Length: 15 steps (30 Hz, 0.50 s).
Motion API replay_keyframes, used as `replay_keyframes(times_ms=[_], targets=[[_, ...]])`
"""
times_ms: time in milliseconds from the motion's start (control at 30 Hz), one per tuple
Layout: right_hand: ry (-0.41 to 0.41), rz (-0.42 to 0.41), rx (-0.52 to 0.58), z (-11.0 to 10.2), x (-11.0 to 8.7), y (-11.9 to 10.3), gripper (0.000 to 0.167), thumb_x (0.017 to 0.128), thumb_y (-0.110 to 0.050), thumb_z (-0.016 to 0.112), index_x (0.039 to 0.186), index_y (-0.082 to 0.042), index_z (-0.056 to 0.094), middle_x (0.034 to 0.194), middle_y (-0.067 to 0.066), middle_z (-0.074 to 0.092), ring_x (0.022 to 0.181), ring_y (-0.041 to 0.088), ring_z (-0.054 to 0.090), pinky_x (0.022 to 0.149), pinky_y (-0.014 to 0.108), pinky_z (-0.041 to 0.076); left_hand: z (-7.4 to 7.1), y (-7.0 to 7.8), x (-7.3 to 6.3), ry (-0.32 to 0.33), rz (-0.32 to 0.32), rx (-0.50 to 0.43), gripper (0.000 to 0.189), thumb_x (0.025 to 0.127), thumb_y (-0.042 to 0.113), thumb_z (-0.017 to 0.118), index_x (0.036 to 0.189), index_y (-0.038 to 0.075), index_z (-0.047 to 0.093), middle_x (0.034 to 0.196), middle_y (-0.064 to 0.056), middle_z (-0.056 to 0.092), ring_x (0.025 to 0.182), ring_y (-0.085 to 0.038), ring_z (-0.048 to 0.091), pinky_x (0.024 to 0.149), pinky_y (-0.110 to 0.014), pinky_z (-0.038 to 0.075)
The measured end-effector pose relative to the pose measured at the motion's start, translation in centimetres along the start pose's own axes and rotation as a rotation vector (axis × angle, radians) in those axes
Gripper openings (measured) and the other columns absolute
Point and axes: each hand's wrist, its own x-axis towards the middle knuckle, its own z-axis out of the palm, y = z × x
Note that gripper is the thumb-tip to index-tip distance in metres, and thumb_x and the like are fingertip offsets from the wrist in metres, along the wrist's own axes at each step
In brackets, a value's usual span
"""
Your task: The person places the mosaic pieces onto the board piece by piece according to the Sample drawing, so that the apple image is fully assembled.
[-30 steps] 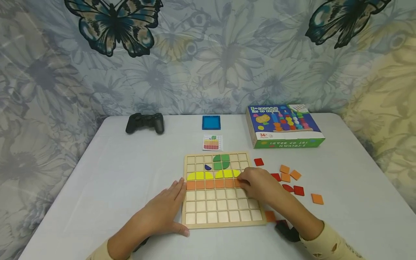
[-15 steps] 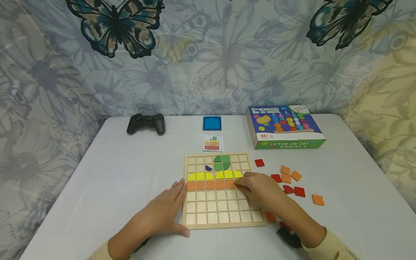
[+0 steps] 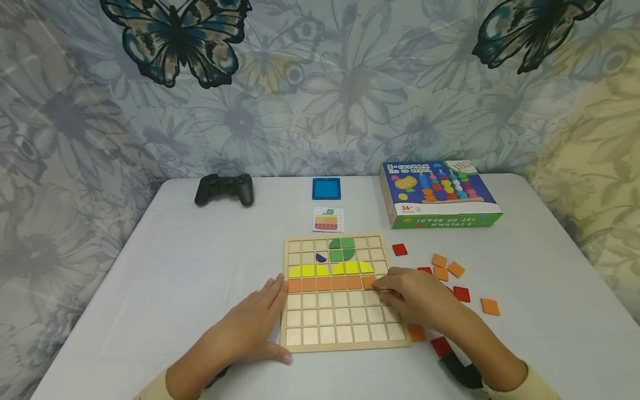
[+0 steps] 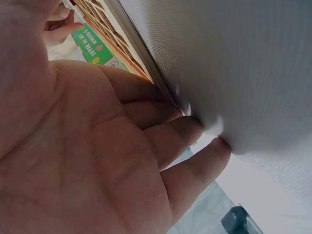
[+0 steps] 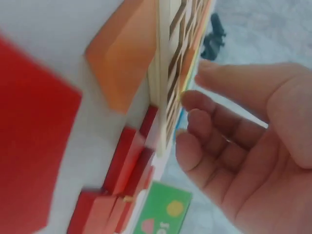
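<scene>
A wooden grid board (image 3: pixel 345 348) lies on the table. Its cells hold a row of orange square tiles (image 3: pixel 324 284), yellow tiles (image 3: pixel 351 268) above, green tiles (image 3: pixel 341 250) and a small dark blue piece (image 3: pixel 321 258). My left hand (image 3: pixel 250 325) lies along the board's left edge, fingers straight and touching the frame. My right hand (image 3: pixel 417 294) is over the board's right side, its bent fingertips at the right edge of the last orange tile (image 3: pixel 369 282). In the right wrist view, a gap shows between thumb (image 5: pixel 219 80) and index fingertip, with nothing pinched there.
Loose red tiles (image 3: pixel 461 294) and orange tiles (image 3: pixel 490 306) are scattered right of the board. A pattern card (image 3: pixel 328 220) and a blue tray (image 3: pixel 326 189) are behind it. A game controller (image 3: pixel 224 189) stands back left, a bead-set box (image 3: pixel 442 194) back right.
My right hand has drawn back slightly to the right, uncovering the last orange tile in the row. My left hand has stayed in place.
</scene>
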Motion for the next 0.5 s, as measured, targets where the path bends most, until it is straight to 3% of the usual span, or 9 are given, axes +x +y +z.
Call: replay_keyframes(times_ms=[100, 300, 500], targets=[[-0.047, -0.015, -0.024, 0.1, -0.1, -0.6, 0.033, 0.088, -0.022, 0.079, 0.119, -0.012, 0.076, 0.086, -0.009, 0.064, 0.069, 0.007, 0.050, 0.057, 0.021, 0.046, 0.0, 0.0, 0.0, 0.006, 0.008, -0.005, 0.130, 0.069, 0.071, 0.076, 0.157, -0.006, 0.018, 0.165, -0.021, 0.011, 0.150, -0.037, 0.016, 0.114, -0.053, 0.029], [-0.154, 0.049, -0.092, -0.2, -0.5, -1.8, 0.053, 0.088, -0.030, 0.078, 0.136, -0.012, 0.064, 0.097, 0.001, 0.069, 0.075, 0.012, 0.056, 0.059, 0.026, 0.046, -0.2, 0.1, -0.1, 0.006, 0.006, 0.011, 0.130, 0.069, 0.072, 0.075, 0.157, -0.006, 0.018, 0.164, -0.021, 0.011, 0.150, -0.037, 0.016, 0.114, -0.053, 0.030], [-0.127, 0.035, -0.150, 0.4, -0.5, -2.1, 0.055, 0.090, -0.030, 0.076, 0.138, -0.008, 0.061, 0.093, 0.002, 0.067, 0.072, 0.014, 0.056, 0.058, 0.028, 0.048, -0.3, 0.2, -0.1, 0.000, -0.001, -0.007, 0.130, 0.069, 0.070, 0.077, 0.157, -0.005, 0.018, 0.165, -0.021, 0.011, 0.150, -0.037, 0.016, 0.114, -0.052, 0.029]])
